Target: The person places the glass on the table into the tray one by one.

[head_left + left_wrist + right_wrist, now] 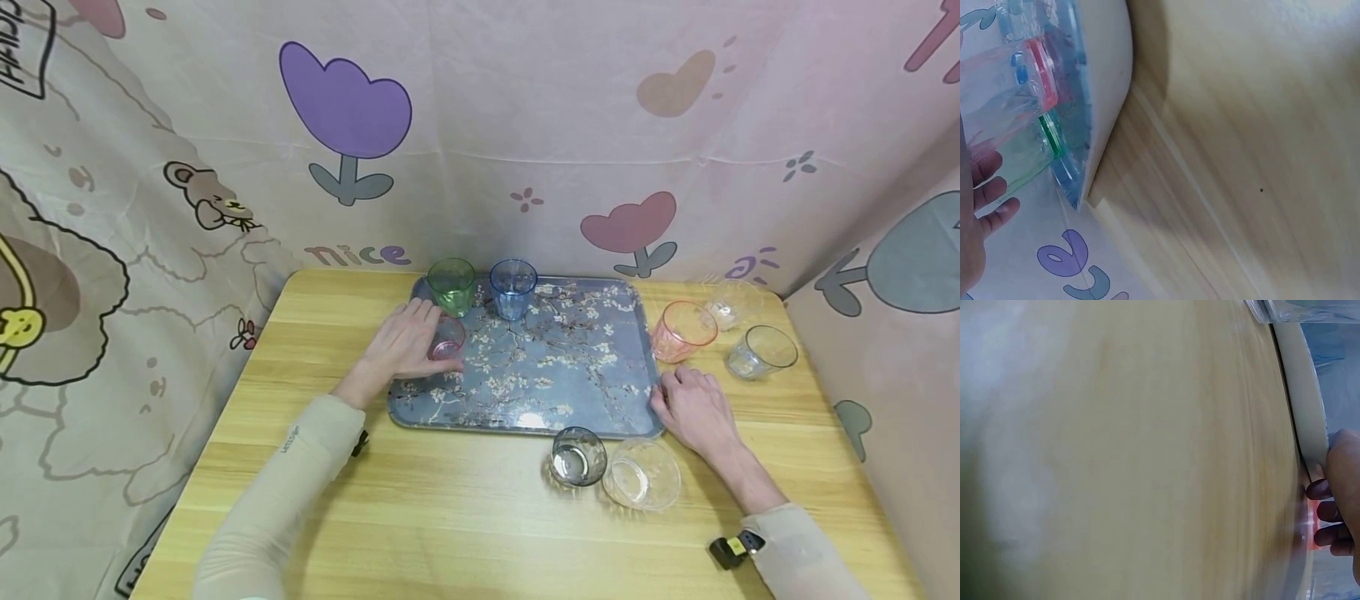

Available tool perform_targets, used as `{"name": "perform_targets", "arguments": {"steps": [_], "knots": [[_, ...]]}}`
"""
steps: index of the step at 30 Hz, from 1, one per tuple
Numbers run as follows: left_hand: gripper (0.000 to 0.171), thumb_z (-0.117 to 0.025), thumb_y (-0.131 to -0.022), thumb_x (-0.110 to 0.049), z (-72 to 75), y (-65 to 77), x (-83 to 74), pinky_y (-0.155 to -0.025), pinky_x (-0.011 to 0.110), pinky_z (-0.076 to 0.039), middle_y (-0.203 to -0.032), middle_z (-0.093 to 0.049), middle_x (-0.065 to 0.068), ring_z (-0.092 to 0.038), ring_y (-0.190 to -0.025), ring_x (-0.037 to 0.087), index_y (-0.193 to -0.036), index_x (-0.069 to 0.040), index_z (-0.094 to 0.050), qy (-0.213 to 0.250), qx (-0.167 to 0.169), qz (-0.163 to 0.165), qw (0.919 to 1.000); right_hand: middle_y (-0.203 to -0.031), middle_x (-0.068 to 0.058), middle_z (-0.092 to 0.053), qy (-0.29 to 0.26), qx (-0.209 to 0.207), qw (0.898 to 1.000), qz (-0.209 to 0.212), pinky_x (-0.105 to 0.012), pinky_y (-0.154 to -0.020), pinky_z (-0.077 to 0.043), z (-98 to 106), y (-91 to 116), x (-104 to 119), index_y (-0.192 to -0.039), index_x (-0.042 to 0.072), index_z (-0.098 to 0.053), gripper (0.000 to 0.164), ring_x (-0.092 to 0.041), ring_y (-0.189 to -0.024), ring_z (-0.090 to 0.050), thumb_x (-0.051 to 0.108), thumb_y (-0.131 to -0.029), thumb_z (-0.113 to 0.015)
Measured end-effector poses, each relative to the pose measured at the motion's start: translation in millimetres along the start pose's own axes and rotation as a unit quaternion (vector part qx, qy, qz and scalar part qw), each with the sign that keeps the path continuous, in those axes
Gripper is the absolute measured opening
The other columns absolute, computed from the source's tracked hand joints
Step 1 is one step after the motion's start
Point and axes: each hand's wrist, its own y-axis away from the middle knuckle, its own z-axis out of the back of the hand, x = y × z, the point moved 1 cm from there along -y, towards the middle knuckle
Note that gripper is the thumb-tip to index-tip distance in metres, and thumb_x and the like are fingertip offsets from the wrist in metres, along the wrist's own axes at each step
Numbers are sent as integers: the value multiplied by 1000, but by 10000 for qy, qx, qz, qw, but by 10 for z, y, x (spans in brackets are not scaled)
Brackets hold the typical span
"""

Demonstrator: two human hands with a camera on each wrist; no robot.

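On the left of the blue floral tray [555, 367], my left hand [408, 340] holds a clear pink cup [448, 340], thumb on its near side and fingers on the far side. In the left wrist view the pink cup [1007, 94] stands beside the green one, fingers [999, 215] along it. A green cup [452, 287] and a blue cup [513, 290] stand on the tray's back edge. My right hand [696, 408] grips the tray's right rim near the front corner, thumb over the rim and fingers curled outside, as the right wrist view shows at the tray wall [1304, 387].
Right of the tray stand an orange-pink cup [684, 332], a colourless cup [733, 305] and a greyish clear cup [761, 353]. In front are a dark grey cup [578, 457] and a clear ribbed cup [642, 477]. A patterned cloth [480, 125] hangs behind the wooden table [450, 517].
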Motion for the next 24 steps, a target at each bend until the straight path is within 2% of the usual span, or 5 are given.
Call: {"name": "perform_targets", "arguments": {"steps": [7,12,16,18,24], "knots": [[105,-70,-75,-85,92,10,-47,-98,49,-55,-121,-65,18,-62,-113,35,-136,-1,-57,-13,-167,-21,9999,-76,-8,-54,-14,19,10000,8,-49,-74,-42,3,-2,4,-77,11,-57,23,-35,-78,-58,22,-96,-60],[114,-66,-73,-90,210,13,-123,-91,44,-52,-127,-67,19,-61,-114,35,-142,0,-56,-345,-475,-304,9978,-76,-8,-55,-15,23,10000,19,-49,-75,-43,4,-6,2,-78,10,-59,22,-36,-78,-59,22,-96,-60],[123,-37,-77,-103,308,5,-210,-90,43,-49,-125,-67,17,-61,-109,33,-142,0,-55,-647,-759,-574,9934,-77,-9,-56,-18,52,10000,3,-50,-75,-43,5,-9,3,-79,9,-60,22,-37,-80,-60,22,-97,-60],[128,-29,-75,-106,361,-3,-268,-93,44,-49,-125,-67,16,-61,-109,33,-144,0,-55,-747,-845,-675,9913,-78,-9,-57,-21,60,10000,-5,-50,-76,-43,5,-10,4,-80,9,-61,21,-37,-81,-61,22,-97,-60],[133,-61,-62,-100,497,-28,-490,-96,47,-50,-131,-67,17,-63,-116,33,-148,1,-52,-773,-920,-888,9888,-79,-11,-59,5,6,10000,31,-51,-77,-45,-7,-7,-1,-82,7,-63,21,-39,-82,-62,22,-96,-60]]}}
